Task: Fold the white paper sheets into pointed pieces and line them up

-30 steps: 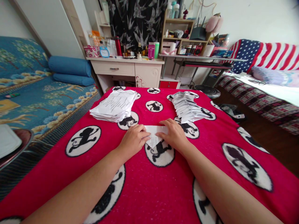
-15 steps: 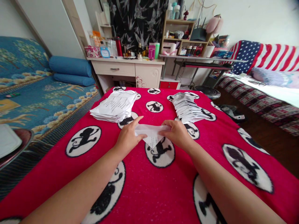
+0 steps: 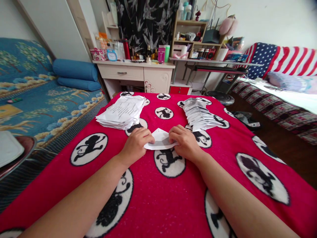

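Observation:
A partly folded sheet of white paper (image 3: 161, 140) lies between my hands, its pointed tip facing away from me and its long straight edge nearer to me. My left hand (image 3: 137, 142) grips the paper's left end with curled fingers. At the right end, my right hand (image 3: 184, 141) holds it the same way, fingers bent over the paper. Beyond my left hand lies a stack of loose printed sheets (image 3: 122, 112). Farther off on the right is a row of folded papers (image 3: 199, 114), fanned so that they overlap.
Red cloth with monkey prints (image 3: 158, 198) covers the surface under my hands. A white desk (image 3: 128, 71) crowded with bottles and boxes stands beyond it. To the left is a blue patterned sofa (image 3: 69, 105); a bed (image 3: 284, 96) is at the right.
The folded paper has turned over: its point faced toward me and now faces away. My hands went from thumbs on top to fingers curled over its ends.

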`<state>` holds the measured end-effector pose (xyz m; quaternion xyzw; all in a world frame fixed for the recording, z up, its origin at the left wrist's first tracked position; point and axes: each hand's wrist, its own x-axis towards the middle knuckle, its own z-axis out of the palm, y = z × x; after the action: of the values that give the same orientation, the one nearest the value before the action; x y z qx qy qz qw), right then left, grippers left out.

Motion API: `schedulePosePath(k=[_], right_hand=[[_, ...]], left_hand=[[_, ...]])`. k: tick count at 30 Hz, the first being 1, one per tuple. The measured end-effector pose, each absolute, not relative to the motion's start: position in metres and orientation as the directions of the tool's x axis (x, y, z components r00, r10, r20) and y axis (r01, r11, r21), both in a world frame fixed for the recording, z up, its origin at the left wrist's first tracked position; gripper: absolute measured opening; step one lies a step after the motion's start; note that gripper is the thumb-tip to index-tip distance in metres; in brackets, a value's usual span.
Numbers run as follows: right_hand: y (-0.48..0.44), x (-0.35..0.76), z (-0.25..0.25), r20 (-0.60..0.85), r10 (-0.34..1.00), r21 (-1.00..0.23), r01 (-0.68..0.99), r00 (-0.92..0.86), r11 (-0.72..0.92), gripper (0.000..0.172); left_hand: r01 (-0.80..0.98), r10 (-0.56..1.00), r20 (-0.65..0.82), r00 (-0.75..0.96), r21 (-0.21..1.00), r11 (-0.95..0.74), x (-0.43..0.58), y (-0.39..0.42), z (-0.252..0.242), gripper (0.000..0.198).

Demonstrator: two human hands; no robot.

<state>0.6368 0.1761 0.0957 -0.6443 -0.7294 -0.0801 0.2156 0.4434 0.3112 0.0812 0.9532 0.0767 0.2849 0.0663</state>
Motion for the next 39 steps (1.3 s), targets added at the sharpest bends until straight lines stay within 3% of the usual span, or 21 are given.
schedulePosePath(k=[4,8,13,17,28,35,39], right_hand=[[0.174,0.636,0.099,0.33,0.939,-0.211,0.962,-0.097,0.173,0.015],[0.174,0.64,0.099,0.311,0.946,-0.324,0.925,-0.097,0.201,0.003],[0.178,0.649,0.091,0.31,0.951,-0.522,0.834,-0.006,0.176,0.011],[0.18,0.65,0.085,0.295,0.943,-0.601,0.797,0.154,0.058,0.015],[0.18,0.652,0.084,0.257,0.886,-0.565,0.803,0.386,-0.186,0.017],[0.179,0.652,0.085,0.252,0.849,-0.471,0.825,0.465,-0.312,0.017],[0.179,0.65,0.085,0.236,0.836,-0.508,0.796,0.496,-0.329,0.007]], left_hand=[[0.139,0.208,0.394,0.895,0.197,-0.971,0.442,0.308,0.085,0.029],[0.164,0.237,0.365,0.9,0.22,-0.962,0.44,0.303,0.091,0.015],[0.15,0.278,0.411,0.868,0.317,-0.937,0.443,0.31,0.083,0.018],[0.173,0.386,0.436,0.813,0.451,-0.875,0.445,0.316,0.074,0.019],[0.175,0.45,0.416,0.79,0.552,-0.816,0.441,0.328,0.069,0.026],[0.295,0.516,0.393,0.761,0.498,-0.816,0.441,0.327,0.07,0.021],[0.41,0.606,0.33,0.724,0.501,-0.763,0.441,0.326,0.074,0.014]])
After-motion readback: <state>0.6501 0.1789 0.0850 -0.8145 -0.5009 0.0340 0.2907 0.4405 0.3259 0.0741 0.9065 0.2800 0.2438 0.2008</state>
